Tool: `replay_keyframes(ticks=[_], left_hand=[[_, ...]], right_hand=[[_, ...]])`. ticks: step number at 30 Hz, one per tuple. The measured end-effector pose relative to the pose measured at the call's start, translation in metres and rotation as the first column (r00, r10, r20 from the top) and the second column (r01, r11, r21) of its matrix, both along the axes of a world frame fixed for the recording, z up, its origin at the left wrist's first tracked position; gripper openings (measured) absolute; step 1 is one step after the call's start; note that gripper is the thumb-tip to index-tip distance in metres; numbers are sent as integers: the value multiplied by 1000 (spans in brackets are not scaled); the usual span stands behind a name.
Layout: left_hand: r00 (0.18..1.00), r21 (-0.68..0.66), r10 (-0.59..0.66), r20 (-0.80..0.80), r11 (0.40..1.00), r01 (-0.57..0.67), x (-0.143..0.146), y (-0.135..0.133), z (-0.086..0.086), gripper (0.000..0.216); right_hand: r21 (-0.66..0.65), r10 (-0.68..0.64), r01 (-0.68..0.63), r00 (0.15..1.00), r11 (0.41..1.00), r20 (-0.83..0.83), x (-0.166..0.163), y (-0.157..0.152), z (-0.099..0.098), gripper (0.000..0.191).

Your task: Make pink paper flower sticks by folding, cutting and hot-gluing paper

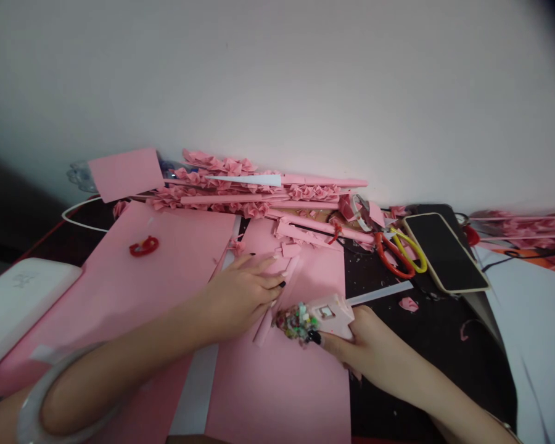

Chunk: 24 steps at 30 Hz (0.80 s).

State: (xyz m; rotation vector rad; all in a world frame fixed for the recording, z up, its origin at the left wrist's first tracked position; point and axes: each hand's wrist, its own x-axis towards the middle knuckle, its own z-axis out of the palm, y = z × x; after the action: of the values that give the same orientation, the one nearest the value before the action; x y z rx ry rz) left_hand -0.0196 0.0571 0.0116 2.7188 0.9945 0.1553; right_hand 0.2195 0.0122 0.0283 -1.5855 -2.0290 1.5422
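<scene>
My right hand [365, 345] is closed around a pink hot glue gun [335, 313]. Its front is crusted with colourful beads, and a clear glue stick [382, 293] juts from its back. The front of the gun is close to a narrow rolled tube of pink paper [263, 330]. My left hand [247, 293] lies across that tube with its fingers stretched out and spread, pressing it onto a pink paper sheet [282, 388]. Part of the tube is hidden beneath the fingers.
Pink paper flower stems [231, 200] are heaped along the wall. Scissors with red and yellow handles [400, 253] lie beside a phone [446, 253]. At left are a white power bank [28, 302], a red clip-like piece [143, 246] and another pink sheet [180, 246]. White paper [536, 327] lies at right.
</scene>
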Motion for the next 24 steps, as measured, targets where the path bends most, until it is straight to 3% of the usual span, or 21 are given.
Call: replay_keyframes(ticks=[11, 24], left_hand=[[1000, 0, -10, -22, 1000, 10, -1, -1, -3, 31], [1000, 4, -5, -24, 1000, 5, 0, -2, -5, 31]], right_hand=[[98, -170, 159, 979, 982, 115, 14, 16, -10, 30], [251, -251, 206, 954, 946, 165, 18, 34, -11, 48]])
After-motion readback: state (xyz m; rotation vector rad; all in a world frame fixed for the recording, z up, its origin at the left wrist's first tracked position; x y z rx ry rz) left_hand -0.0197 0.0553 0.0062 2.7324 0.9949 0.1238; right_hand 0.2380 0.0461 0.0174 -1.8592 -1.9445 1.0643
